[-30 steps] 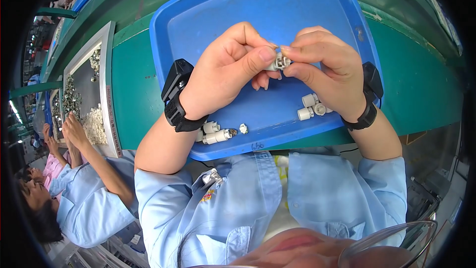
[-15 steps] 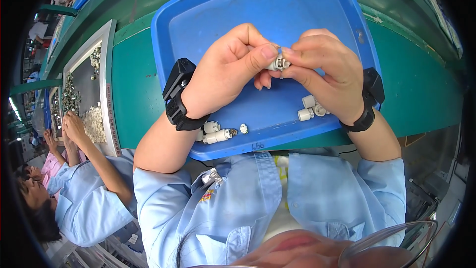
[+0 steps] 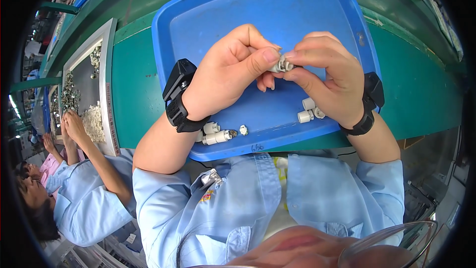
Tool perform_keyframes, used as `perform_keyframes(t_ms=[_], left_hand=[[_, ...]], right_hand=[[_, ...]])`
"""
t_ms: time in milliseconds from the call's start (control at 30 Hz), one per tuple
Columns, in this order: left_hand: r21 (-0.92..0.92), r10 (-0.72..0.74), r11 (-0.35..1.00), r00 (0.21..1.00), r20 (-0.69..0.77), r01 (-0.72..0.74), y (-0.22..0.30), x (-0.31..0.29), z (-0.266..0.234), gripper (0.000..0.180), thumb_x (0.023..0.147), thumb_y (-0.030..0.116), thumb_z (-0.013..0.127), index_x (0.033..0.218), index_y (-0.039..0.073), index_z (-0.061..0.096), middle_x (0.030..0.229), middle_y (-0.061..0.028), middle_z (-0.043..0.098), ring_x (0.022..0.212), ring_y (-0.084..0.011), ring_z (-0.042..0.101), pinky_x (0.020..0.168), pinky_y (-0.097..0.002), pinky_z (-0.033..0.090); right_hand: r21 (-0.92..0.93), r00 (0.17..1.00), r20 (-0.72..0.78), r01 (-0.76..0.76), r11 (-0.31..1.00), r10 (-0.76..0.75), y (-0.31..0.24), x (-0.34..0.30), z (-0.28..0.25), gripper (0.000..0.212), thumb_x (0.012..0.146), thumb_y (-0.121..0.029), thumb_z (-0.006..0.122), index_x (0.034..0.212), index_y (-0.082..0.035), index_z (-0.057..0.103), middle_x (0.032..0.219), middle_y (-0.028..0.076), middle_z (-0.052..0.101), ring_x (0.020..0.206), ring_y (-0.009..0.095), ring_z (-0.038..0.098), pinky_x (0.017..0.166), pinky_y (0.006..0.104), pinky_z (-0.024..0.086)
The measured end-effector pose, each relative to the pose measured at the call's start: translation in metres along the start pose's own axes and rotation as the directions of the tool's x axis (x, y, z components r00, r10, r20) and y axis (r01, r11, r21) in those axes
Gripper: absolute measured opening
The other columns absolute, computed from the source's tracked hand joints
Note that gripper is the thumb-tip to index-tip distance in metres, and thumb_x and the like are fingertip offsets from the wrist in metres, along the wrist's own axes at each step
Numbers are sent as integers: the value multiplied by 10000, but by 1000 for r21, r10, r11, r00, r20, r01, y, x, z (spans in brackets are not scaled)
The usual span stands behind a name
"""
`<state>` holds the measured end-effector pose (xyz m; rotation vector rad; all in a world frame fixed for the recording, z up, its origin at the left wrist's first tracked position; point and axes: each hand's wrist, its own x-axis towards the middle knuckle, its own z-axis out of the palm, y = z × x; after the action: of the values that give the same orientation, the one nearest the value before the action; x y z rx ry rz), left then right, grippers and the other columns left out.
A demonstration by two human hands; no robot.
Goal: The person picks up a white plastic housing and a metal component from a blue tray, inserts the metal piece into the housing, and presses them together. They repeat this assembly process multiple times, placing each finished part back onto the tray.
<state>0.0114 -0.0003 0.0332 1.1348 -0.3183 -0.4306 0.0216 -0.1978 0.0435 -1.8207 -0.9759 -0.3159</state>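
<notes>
Over the blue tray, my left hand is closed around a small white cylindrical lamp socket, with metal showing at its right end. The thumb and index finger of my right hand grip that same end from the right. A small dark piece shows between those right fingertips, too small to make out. Below my left wrist, several white sockets lie near the tray's front rim, beside a small white and metal insert. More white sockets lie under my right hand, partly hidden by it.
The blue tray rests on a green bench. To the left stands a metal-framed bin holding piles of small metal and white parts. A co-worker in a light blue shirt works there. Green rails cross the far side.
My right fingers have shifted slightly right at the socket's end, and more of its metal end shows. My left hand keeps its hold almost in place.
</notes>
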Motion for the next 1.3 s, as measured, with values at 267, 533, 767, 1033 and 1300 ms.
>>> perform_keyframes(t_ms=[267,533,767,1033,1300], left_hand=[[99,3,995,1000,-28,0,2,-2,3,161,910,180,536,911,33,469,826,-74,626,652,-74,571,573,-201,486],[155,-11,988,998,-56,20,2,-1,3,160,899,175,556,911,39,472,817,-64,628,654,-60,565,569,-188,471],[62,-49,997,998,-36,51,4,-1,0,170,885,169,578,920,39,474,818,-63,627,657,-64,565,568,-184,463],[141,-52,988,997,-55,59,7,-3,8,167,880,171,587,920,41,490,838,-60,631,710,-63,572,584,-184,452],[117,-90,989,996,2,89,10,-3,4,150,873,163,598,908,44,514,835,-43,631,716,-56,569,591,-180,447]], right_hand=[[44,999,32,27,999,-28,5,-1,0,210,718,-51,713,908,-49,623,826,54,604,801,211,556,718,302,447],[-77,999,40,-27,997,31,-3,4,1,214,713,-52,713,914,-45,639,851,57,614,777,210,560,696,294,447],[-50,996,59,67,997,-64,5,2,-1,236,729,-24,687,958,-34,634,854,72,626,747,209,570,681,294,454],[54,997,47,-64,996,62,2,2,0,195,740,-24,677,927,-18,623,855,82,625,773,197,571,708,301,458],[118,993,119,-44,992,29,7,5,-4,169,734,-26,682,889,-27,617,844,76,620,797,201,566,740,308,444]])
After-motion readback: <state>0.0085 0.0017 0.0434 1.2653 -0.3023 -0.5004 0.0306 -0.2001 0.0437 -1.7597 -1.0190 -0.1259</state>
